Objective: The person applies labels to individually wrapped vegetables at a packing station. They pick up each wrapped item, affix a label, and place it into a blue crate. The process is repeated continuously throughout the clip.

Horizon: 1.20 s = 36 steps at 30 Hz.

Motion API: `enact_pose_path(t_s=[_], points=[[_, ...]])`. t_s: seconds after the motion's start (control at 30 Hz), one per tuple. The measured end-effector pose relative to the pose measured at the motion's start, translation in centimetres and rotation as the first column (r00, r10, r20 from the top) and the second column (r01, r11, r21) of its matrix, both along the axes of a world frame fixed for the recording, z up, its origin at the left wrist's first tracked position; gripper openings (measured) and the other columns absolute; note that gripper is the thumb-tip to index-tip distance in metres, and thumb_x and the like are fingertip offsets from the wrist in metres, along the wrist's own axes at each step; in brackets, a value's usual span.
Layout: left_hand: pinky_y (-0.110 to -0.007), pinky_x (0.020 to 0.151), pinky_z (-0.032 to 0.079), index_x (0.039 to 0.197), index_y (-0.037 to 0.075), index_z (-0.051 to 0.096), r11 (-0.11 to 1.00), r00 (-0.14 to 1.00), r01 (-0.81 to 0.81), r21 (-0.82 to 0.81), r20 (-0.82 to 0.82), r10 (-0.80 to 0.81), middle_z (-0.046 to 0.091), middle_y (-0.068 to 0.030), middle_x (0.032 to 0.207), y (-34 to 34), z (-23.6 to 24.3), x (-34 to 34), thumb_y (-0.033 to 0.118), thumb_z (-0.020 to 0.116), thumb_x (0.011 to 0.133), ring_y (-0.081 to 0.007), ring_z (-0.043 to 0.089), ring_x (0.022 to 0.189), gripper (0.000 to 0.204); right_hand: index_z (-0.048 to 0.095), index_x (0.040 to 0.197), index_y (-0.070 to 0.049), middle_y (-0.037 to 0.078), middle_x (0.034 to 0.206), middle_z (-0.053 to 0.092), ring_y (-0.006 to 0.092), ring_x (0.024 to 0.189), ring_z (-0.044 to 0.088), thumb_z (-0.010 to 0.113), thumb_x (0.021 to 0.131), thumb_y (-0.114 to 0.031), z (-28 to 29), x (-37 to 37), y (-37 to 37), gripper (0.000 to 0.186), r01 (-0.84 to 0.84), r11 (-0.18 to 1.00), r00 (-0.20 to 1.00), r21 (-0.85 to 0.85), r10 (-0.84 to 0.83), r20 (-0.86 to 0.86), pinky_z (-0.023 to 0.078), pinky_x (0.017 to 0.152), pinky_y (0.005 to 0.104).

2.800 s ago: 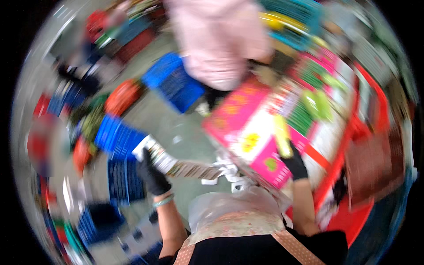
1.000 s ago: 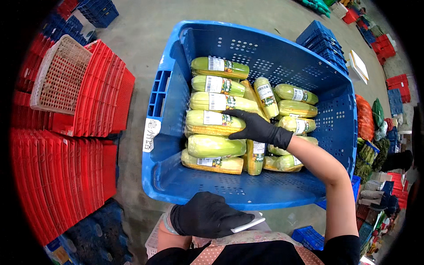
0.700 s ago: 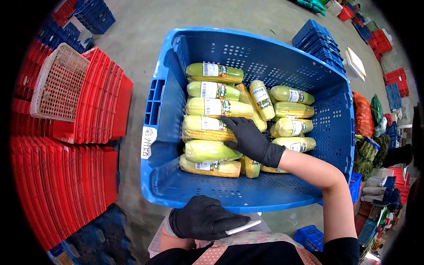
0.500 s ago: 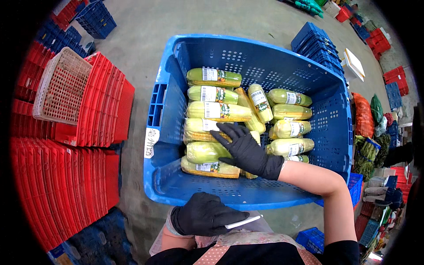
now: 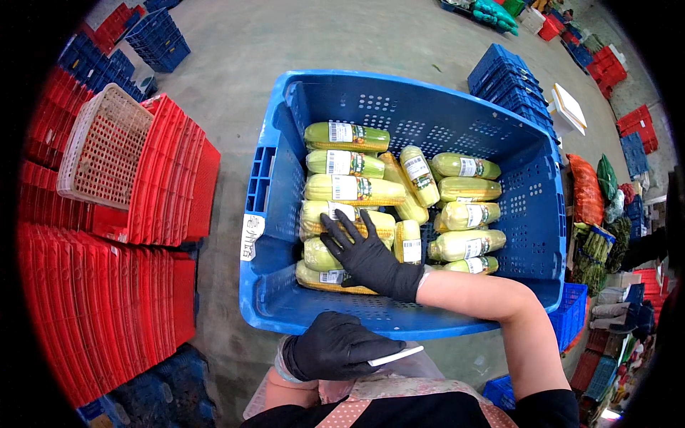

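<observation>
Several film-wrapped corn cobs (image 5: 389, 191) with white labels lie inside a large blue plastic crate (image 5: 328, 100). They form a row on the left, a row on the right and a few in between. My right hand (image 5: 374, 264), in a black glove, is spread open over the lower left cobs, its fingertips on or just above them; contact is hard to judge. It partly covers those cobs. Outside the crate's near side, my gloved left hand (image 5: 332, 349) is closed around a slim white object (image 5: 396, 355), whose kind I cannot make out.
Stacked red crates (image 5: 107, 307) stand at the left, with a white perforated basket (image 5: 107, 143) on top. Blue crates (image 5: 510, 89) and a white box (image 5: 567, 110) stand beyond the far right corner. An orange net sack (image 5: 586, 191) and bundled greens (image 5: 592, 253) are at the right.
My right hand has shifted left across the cobs, with its fingers spreading wider. A labelled cob to its right now shows more. My left hand keeps its grip on the white object.
</observation>
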<state>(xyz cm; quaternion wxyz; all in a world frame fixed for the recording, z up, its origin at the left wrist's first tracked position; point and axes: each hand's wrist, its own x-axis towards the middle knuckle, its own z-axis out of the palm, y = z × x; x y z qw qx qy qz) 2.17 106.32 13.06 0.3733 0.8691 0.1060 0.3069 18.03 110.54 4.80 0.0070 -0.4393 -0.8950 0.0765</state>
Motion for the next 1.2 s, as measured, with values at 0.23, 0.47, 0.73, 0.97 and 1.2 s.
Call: enact_pose_path(t_s=[0.23, 0.47, 0.73, 0.97, 1.2], points=[[-0.027, 0.057, 0.044, 0.105, 0.017, 0.061, 0.998, 0.999, -0.014, 0.056, -0.034, 0.016, 0.064, 0.0005, 0.086, -0.3, -0.2, -0.3, 0.024, 0.067, 0.065, -0.0152, 0.059, 0.065, 0.041, 0.052, 0.115, -0.002, 0.019, 0.135, 0.028, 0.0326, 0.127, 0.025, 0.052, 0.072, -0.021, -3.0, -3.2, 0.2, 0.046, -0.035, 0.944, 0.998, 0.328, 0.016, 0.061, 0.023, 0.100, 0.0529], [-0.027, 0.061, 0.043, 0.109, 0.018, 0.059, 0.998, 0.999, -0.029, 0.050, -0.024, 0.030, 0.063, 0.0010, 0.087, -0.7, -0.8, -0.5, 0.028, 0.064, 0.068, -0.0135, 0.059, 0.069, 0.043, 0.048, 0.116, 0.002, 0.023, 0.126, 0.039, 0.0323, 0.116, 0.038, 0.048, 0.076, -0.023, -2.5, -4.1, -0.9, 0.047, -0.070, 0.996, 0.997, 0.054, 0.068, 0.035, 0.031, 0.094, 0.0478], [-0.028, 0.058, 0.043, 0.109, 0.019, 0.059, 0.999, 1.000, -0.028, 0.042, -0.007, 0.028, 0.063, 0.0013, 0.089, -0.6, -0.8, -0.4, 0.027, 0.064, 0.067, -0.0148, 0.057, 0.066, 0.044, 0.045, 0.116, 0.003, 0.016, 0.096, 0.054, 0.0265, 0.084, 0.051, 0.049, 0.075, -0.019, -2.4, -4.7, 0.9, 0.046, -0.040, 0.988, 0.998, 0.148, 0.032, 0.059, 0.040, 0.068, 0.0400], [-0.028, 0.056, 0.044, 0.107, 0.018, 0.060, 0.999, 1.000, -0.008, 0.038, 0.026, 0.007, 0.064, 0.0004, 0.087, -0.3, -0.5, -0.2, 0.025, 0.065, 0.066, -0.0149, 0.058, 0.064, 0.042, 0.049, 0.111, 0.002, 0.014, 0.087, 0.053, 0.0265, 0.079, 0.050, 0.051, 0.074, -0.018, -0.5, -4.7, 0.6, 0.042, -0.023, 0.987, 1.000, 0.161, 0.020, 0.017, 0.039, 0.063, 0.0379], [-0.028, 0.057, 0.042, 0.108, 0.015, 0.059, 0.995, 0.999, 0.040, 0.091, -0.032, -0.037, 0.062, 0.0011, 0.086, -0.2, -0.3, -0.5, 0.024, 0.065, 0.067, -0.0140, 0.057, 0.066, 0.042, 0.049, 0.114, -0.002, 0.019, 0.100, 0.047, 0.0325, 0.090, 0.047, 0.061, 0.066, -0.019, 2.1, -2.7, -0.4, 0.052, 0.060, 0.994, 0.995, 0.093, -0.052, -0.082, 0.041, 0.069, 0.0441]])
